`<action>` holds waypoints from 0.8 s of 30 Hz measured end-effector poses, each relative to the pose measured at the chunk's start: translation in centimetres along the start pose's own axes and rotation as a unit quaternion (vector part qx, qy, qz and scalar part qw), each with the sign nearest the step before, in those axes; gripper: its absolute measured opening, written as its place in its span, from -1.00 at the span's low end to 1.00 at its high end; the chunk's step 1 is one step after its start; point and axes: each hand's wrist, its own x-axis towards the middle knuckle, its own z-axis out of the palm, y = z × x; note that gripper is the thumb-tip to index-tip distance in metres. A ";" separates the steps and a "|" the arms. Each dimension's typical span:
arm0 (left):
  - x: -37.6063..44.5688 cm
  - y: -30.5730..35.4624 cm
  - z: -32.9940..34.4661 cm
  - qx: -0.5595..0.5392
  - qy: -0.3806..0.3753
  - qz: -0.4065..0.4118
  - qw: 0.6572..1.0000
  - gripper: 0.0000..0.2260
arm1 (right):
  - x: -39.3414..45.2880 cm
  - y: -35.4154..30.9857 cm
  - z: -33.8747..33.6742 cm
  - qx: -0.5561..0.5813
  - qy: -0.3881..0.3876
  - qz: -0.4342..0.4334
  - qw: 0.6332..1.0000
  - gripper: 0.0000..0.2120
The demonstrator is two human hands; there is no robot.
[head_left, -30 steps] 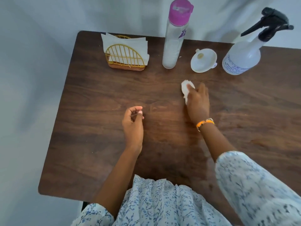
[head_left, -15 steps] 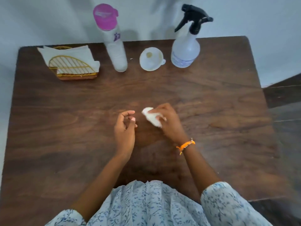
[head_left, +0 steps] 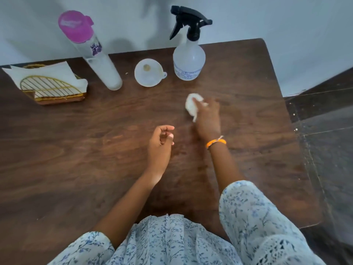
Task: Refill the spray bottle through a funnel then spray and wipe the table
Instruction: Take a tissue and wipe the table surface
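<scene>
- Right hand (head_left: 207, 119) is pressing a small crumpled white tissue wad (head_left: 193, 105) onto the dark wood-grain table (head_left: 76, 150), fingers bunched over it, so I'd say we're in the wiping part.
- Left hand (head_left: 160, 145) holds nothing; it sits near the middle of the table with fingers loosely curled, thumb near the fingertips.
- The translucent spray bottle with the black trigger head (head_left: 189, 60) stands upright at the far edge, just beyond the wiping hand. The white plastic funnel (head_left: 148, 74) sits just to its left, mouth up, out of the bottle.
- What could go wrong: the wad is working close to the bottle and funnel, so a wide sweep could clip the light funnel and skid it, or knock the bottle over.
- The tall clear bottle with the pink cap (head_left: 91, 52) looks top-heavy too; an elbow or a push that way might topple it.
- The wad is tiny, so it may just smear wetness around or shred. Can't tell from the blur how wet the wood is.
- Count: two hands, one spray bottle, one funnel, one tall pink-capped bottle, one tissue wad, one gold wire napkin holder (head_left: 50, 88) with a stack of white napkins I can't count, one orange wristband (head_left: 215, 143).
</scene>
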 end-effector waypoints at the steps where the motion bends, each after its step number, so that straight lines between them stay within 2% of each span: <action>1: 0.3 0.0 0.1 0.000 0.009 0.002 1.000 -0.79 | -1.0 -1.1 0.9 0.017 -0.016 -0.037 0.999 -0.51; 4: 1.1 -0.3 0.0 -0.006 0.031 -0.008 0.999 -0.80 | -5.9 -2.5 2.2 0.049 -0.049 -0.121 0.990 -0.58; 6: 1.3 -0.6 -0.1 0.000 0.033 -0.015 0.999 -0.79 | -8.0 -0.5 2.0 0.040 -0.051 -0.130 0.989 -0.50; 8: 1.3 -0.9 -0.1 0.009 0.027 -0.023 0.999 -0.79 | -7.7 2.8 0.6 0.027 -0.019 -0.076 0.997 -0.46; 12: 1.2 -0.9 0.4 0.005 0.032 -0.033 0.999 -0.80 | -3.0 8.0 -2.7 -0.011 0.080 0.126 0.989 -0.49; 15: 1.3 -0.8 0.6 0.000 0.042 -0.035 0.999 -0.80 | 1.5 7.4 -2.8 -0.064 0.080 0.182 0.978 -0.49; 17: 1.4 -0.8 0.4 -0.001 0.050 -0.033 0.998 -0.79 | 3.9 4.8 -1.7 -0.089 0.050 0.149 0.984 -0.50; 20: 1.8 -1.2 -0.4 -0.002 0.071 -0.036 0.997 -0.78 | 4.8 -0.9 0.8 -0.105 0.013 0.012 0.994 -0.51; 24: 2.3 -1.6 -1.4 -0.002 0.102 -0.042 0.994 -0.80 | 1.5 -5.9 3.4 -0.066 -0.045 -0.147 0.986 -0.54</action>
